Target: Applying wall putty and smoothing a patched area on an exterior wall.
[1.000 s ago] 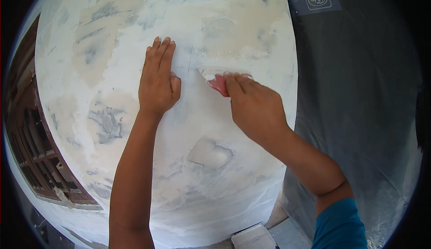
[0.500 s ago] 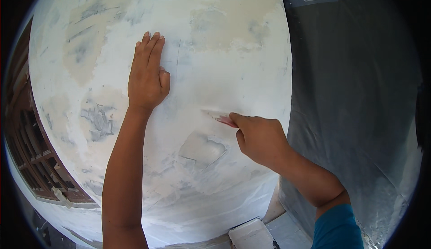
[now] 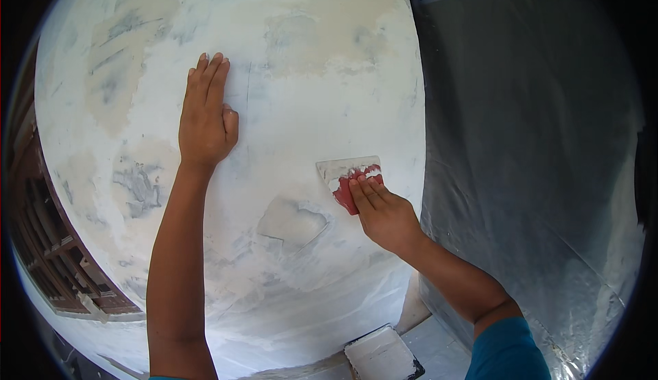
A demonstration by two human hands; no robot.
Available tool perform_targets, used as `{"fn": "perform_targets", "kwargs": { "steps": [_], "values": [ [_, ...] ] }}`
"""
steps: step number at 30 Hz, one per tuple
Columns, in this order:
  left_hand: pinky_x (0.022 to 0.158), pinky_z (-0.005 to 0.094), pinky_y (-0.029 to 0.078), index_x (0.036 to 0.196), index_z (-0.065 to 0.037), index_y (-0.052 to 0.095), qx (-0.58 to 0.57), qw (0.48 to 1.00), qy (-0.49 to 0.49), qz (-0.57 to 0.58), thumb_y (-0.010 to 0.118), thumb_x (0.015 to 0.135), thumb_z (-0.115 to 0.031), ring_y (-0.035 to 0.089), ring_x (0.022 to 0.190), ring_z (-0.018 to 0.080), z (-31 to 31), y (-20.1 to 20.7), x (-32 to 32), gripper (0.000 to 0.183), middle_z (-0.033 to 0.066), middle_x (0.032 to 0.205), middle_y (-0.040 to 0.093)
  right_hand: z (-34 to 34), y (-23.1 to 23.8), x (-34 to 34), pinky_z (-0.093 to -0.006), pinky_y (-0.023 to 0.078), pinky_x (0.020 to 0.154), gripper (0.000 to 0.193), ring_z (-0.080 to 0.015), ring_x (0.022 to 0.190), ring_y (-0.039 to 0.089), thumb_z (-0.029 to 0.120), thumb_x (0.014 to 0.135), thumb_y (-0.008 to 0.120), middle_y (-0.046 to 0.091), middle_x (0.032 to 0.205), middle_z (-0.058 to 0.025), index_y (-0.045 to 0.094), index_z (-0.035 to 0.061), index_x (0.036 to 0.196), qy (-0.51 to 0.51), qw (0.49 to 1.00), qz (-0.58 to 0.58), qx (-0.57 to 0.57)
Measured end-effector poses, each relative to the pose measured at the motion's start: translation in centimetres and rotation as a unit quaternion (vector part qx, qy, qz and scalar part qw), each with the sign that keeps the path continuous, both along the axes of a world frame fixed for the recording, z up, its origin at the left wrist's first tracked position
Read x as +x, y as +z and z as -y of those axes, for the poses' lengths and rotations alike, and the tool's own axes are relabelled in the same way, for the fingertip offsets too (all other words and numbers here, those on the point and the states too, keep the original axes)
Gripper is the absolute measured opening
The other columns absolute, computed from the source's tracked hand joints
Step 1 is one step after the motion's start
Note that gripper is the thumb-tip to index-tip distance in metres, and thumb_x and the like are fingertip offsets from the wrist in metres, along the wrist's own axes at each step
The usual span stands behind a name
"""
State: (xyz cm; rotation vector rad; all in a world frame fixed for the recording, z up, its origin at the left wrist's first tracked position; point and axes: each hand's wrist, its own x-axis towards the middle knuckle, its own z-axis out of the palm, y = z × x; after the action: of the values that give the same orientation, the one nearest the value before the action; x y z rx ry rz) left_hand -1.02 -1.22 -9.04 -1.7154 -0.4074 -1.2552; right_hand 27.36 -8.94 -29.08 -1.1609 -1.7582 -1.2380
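Observation:
A white wall, patched with beige and grey smears of filler, fills the middle of the view. My left hand lies flat against it, fingers stretched upward and thumb tucked at the side. In my right hand is a putty knife with a red grip and a wide, pale blade. White filler clings to the grip and blade. The blade's broad face shows, with its edge at the wall. Below and left of it, a rough-edged beige patch marks the surface.
At the left stands a brown wooden window frame with slats. Dark plastic sheeting hangs along the right side. A tray with white filler sits low, beneath the wall.
The putty knife has turned in my right hand from nearly edge-on to showing its broad face. My left hand keeps its place on the wall; the whole view has shifted slightly.

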Motion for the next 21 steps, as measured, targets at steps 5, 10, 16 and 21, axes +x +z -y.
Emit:
{"fn": "perform_targets", "kwargs": {
  "steps": [5,10,16,21],
  "values": [
    [0.12,0.0502,0.027,0.138,0.002,0.05,-0.005,1.0,-0.002,0.01,0.044,0.072,-0.001,0.037,0.143,0.0383,0.6,-0.1,-0.4,0.067,0.0178,0.146,0.049,2.5,13.5,1.0,-0.0323,0.059,0.083,0.042,-0.0227,0.106,0.07,0.003,0.084,0.064,0.071,0.118,-0.0133,0.062,0.0008,0.127,-0.011,0.979,-0.111,0.169],
    [0.12,0.0503,0.027,0.138,0.002,0.05,0.003,1.0,-0.019,-0.003,0.044,0.072,-0.001,0.037,0.143,0.0382,0.6,0.5,1.3,0.066,0.0176,0.146,0.049,-5.8,13.3,-0.5,-0.0349,0.057,0.091,0.048,-0.0348,0.113,0.067,0.007,0.087,0.058,0.063,0.127,-0.0285,0.055,-0.0117,0.13,-0.215,0.962,0.01,0.167],
    [0.12,0.0507,0.028,0.139,0.0,0.05,-0.01,1.0,-0.008,0.002,0.044,0.074,-0.001,0.038,0.143,0.0376,0.7,0.0,0.2,0.065,0.0159,0.146,0.049,-0.4,-0.5,-5.5,-0.0391,0.056,0.094,0.049,-0.035,0.112,0.066,0.008,0.088,0.057,0.062,0.127,-0.028,0.053,-0.0108,0.134,-0.054,0.998,0.027,0.005],
    [0.12,0.0513,0.027,0.14,0.0,0.05,-0.031,0.999,-0.034,-0.014,0.043,0.077,-0.001,0.039,0.142,0.0384,0.6,-3.3,-0.5,0.064,0.0162,0.146,0.05,8.4,-1.3,-5.8,-0.0306,0.054,0.071,0.034,-0.0193,0.071,0.067,0.0,0.087,0.056,0.074,0.089,-0.0132,0.067,0.0001,0.119,0.172,0.826,-0.435,-0.314]
  ]
}}
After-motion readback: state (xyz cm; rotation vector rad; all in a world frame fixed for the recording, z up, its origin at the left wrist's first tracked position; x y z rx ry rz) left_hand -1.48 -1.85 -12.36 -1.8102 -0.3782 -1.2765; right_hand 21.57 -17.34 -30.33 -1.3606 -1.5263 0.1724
